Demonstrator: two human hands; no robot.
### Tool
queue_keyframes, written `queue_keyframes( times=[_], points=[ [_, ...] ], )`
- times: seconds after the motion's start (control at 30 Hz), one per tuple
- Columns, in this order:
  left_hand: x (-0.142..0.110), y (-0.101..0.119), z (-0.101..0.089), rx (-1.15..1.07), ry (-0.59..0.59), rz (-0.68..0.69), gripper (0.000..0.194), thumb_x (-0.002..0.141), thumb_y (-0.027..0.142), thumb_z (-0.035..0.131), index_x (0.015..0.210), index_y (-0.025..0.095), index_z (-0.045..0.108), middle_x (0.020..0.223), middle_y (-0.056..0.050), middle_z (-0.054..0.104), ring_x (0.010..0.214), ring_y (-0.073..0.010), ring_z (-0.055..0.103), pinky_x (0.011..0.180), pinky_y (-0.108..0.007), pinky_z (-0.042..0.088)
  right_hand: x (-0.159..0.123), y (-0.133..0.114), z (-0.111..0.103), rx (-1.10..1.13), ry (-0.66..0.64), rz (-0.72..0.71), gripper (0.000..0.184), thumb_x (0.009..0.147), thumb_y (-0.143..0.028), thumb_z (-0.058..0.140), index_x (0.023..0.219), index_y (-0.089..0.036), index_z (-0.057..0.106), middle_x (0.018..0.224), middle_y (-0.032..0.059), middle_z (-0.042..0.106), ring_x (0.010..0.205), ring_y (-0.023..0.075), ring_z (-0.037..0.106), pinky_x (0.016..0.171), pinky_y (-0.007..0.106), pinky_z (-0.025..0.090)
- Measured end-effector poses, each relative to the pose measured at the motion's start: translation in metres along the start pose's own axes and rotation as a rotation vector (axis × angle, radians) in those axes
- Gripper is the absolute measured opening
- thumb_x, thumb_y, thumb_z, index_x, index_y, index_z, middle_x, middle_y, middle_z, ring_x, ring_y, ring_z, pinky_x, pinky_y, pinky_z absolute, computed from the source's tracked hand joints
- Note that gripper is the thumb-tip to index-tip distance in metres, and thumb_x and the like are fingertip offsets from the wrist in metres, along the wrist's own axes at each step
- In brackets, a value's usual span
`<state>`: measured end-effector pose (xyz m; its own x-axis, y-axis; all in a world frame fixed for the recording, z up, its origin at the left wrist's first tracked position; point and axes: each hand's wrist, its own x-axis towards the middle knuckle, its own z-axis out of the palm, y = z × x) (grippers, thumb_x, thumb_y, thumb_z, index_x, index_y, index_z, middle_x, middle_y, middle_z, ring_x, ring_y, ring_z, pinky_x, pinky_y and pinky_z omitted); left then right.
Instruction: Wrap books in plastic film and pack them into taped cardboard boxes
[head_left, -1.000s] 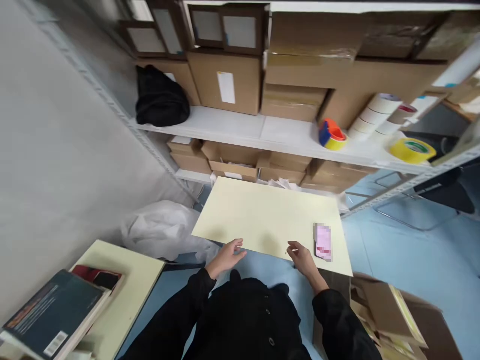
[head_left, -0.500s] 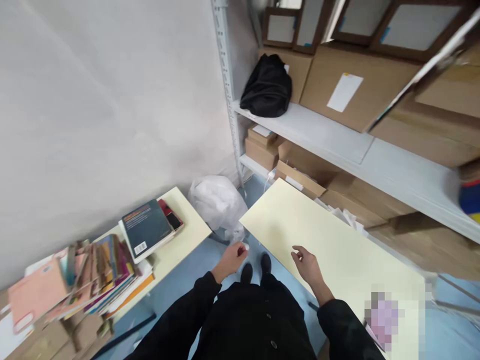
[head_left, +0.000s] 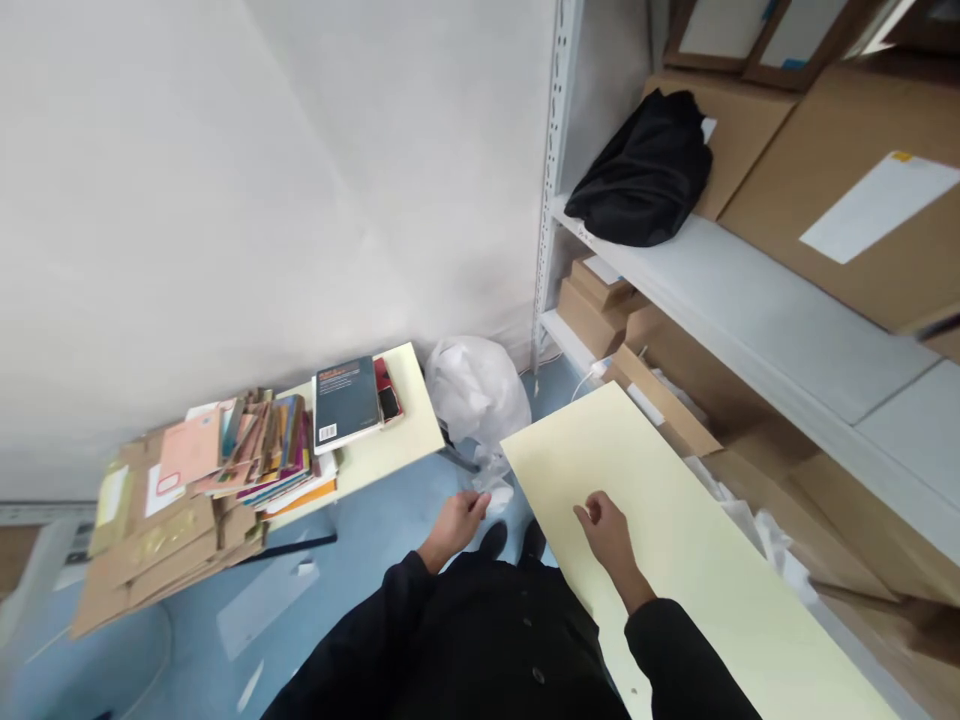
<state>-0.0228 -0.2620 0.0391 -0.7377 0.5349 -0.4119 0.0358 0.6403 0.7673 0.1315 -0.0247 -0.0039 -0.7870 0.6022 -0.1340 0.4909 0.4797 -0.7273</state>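
Note:
My left hand (head_left: 454, 527) hangs over the blue floor in front of my body, fingers curled together. A bit of crumpled white material (head_left: 497, 495) shows at its fingertips; whether the hand grips it or it lies behind, I cannot tell. Beyond is a white plastic bag (head_left: 477, 390), stuffed full, between two tables. My right hand (head_left: 607, 535) hovers over the pale yellow table (head_left: 675, 560) on the right, fingers loosely bent and slightly apart, with nothing seen in them.
On the left table (head_left: 416, 400) lie a dark book (head_left: 346, 400), a stack of booklets (head_left: 289, 450) and flattened cardboard (head_left: 176, 540). A grey shelf (head_left: 757, 290) at right carries a black cloth bag (head_left: 649, 170) and cardboard boxes (head_left: 862, 190). Paper scraps (head_left: 266, 600) lie on the floor.
My view has swung left, so more of the left table and floor shows. My right hand's fingers are more bent than before. My left hand stays curled.

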Motion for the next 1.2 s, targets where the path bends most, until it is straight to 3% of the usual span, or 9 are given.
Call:
queue_keyframes(
  times=[0.1, 0.2, 0.3, 0.4, 0.57, 0.67, 0.77, 0.9, 1.2],
  points=[
    [-0.002, 0.0, 0.003, -0.054, -0.017, -0.023, 0.031, 0.087, 0.042, 0.041, 0.078, 0.018, 0.059, 0.052, 0.002, 0.054, 0.048, -0.0139, 0.054, 0.056, -0.028, 0.045, 0.006, 0.009, 0.002, -0.018, -0.064, 0.0, 0.034, 0.083, -0.044, 0.048, 0.058, -0.024, 0.037, 0.049, -0.0055, 0.035, 0.049, 0.0126, 0.038, 0.05, 0.026, 0.034],
    [-0.004, -0.003, 0.007, -0.087, 0.084, -0.003, 0.027, 0.078, 0.035, 0.054, 0.1, 0.018, 0.057, 0.079, -0.003, 0.067, 0.064, -0.0156, 0.063, 0.062, -0.029, 0.049, 0.01, 0.017, 0.008, -0.017, -0.072, 0.013, 0.031, 0.083, -0.039, 0.045, 0.057, -0.024, 0.036, 0.049, -0.0051, 0.036, 0.048, 0.0126, 0.037, 0.049, 0.026, 0.034],
    [-0.005, -0.003, 0.009, 0.009, 0.132, -0.05, 0.019, 0.075, 0.037, 0.059, 0.078, 0.018, 0.057, 0.071, -0.003, 0.064, 0.062, -0.0161, 0.061, 0.058, -0.028, 0.048, 0.011, 0.024, 0.014, 0.066, -0.033, 0.03, 0.016, 0.079, -0.037, 0.048, 0.073, -0.022, 0.05, 0.067, 0.0004, 0.055, 0.055, 0.0145, 0.049, 0.055, 0.028, 0.042],
    [-0.008, -0.001, 0.01, 0.016, 0.057, -0.121, 0.036, 0.087, 0.045, 0.042, 0.065, 0.018, 0.054, 0.05, 0.001, 0.052, 0.046, -0.0132, 0.052, 0.052, -0.027, 0.044, 0.014, 0.028, 0.02, 0.197, -0.096, 0.069, 0.027, 0.078, -0.042, 0.052, 0.093, -0.02, 0.055, 0.084, 0.0061, 0.064, 0.064, 0.0175, 0.059, 0.061, 0.031, 0.049],
    [-0.015, -0.01, 0.001, -0.094, 0.168, -0.083, 0.03, 0.082, 0.032, 0.049, 0.107, 0.018, 0.057, 0.084, -0.004, 0.067, 0.058, -0.0128, 0.06, 0.058, -0.027, 0.048, 0.029, 0.01, 0.032, 0.209, -0.295, 0.023, 0.028, 0.081, -0.047, 0.052, 0.088, -0.021, 0.061, 0.077, 0.0065, 0.068, 0.072, 0.0218, 0.064, 0.068, 0.034, 0.052],
    [-0.018, -0.02, -0.014, -0.075, 0.236, -0.066, 0.029, 0.078, 0.029, 0.055, 0.104, 0.018, 0.059, 0.096, -0.007, 0.068, 0.07, -0.0153, 0.063, 0.065, -0.029, 0.051, 0.044, -0.016, 0.046, 0.176, -0.275, -0.101, 0.027, 0.08, -0.04, 0.051, 0.095, -0.019, 0.062, 0.091, 0.0097, 0.068, 0.069, 0.0195, 0.063, 0.07, 0.035, 0.052],
    [-0.022, -0.03, -0.035, -0.099, 0.269, -0.062, 0.025, 0.08, 0.032, 0.056, 0.1, 0.017, 0.061, 0.094, -0.008, 0.069, 0.071, -0.0165, 0.063, 0.068, -0.03, 0.052, 0.058, -0.049, 0.066, 0.169, -0.283, -0.21, 0.032, 0.078, -0.034, 0.052, 0.103, -0.017, 0.06, 0.108, 0.0127, 0.064, 0.065, 0.0157, 0.06, 0.069, 0.034, 0.053],
    [-0.031, -0.052, -0.078, -0.143, 0.362, -0.037, 0.026, 0.081, 0.034, 0.056, 0.099, 0.017, 0.062, 0.094, -0.009, 0.07, 0.075, -0.0182, 0.065, 0.07, -0.033, 0.054, 0.067, -0.104, 0.104, 0.139, -0.389, -0.299, 0.031, 0.077, -0.032, 0.052, 0.104, -0.018, 0.061, 0.098, 0.0089, 0.066, 0.064, 0.0154, 0.06, 0.067, 0.033, 0.052],
    [-0.072, -0.163, -0.228, -0.096, 0.906, -0.082, 0.029, 0.081, 0.038, 0.055, 0.101, 0.018, 0.06, 0.099, -0.01, 0.065, 0.095, -0.0235, 0.062, 0.078, -0.036, 0.053, 0.046, -0.271, 0.224, 0.017, -0.677, -0.606, 0.02, 0.08, -0.025, 0.055, 0.097, -0.022, 0.066, 0.083, 0.0053, 0.071, 0.079, 0.0206, 0.065, 0.075, 0.033, 0.05]
  ],
)
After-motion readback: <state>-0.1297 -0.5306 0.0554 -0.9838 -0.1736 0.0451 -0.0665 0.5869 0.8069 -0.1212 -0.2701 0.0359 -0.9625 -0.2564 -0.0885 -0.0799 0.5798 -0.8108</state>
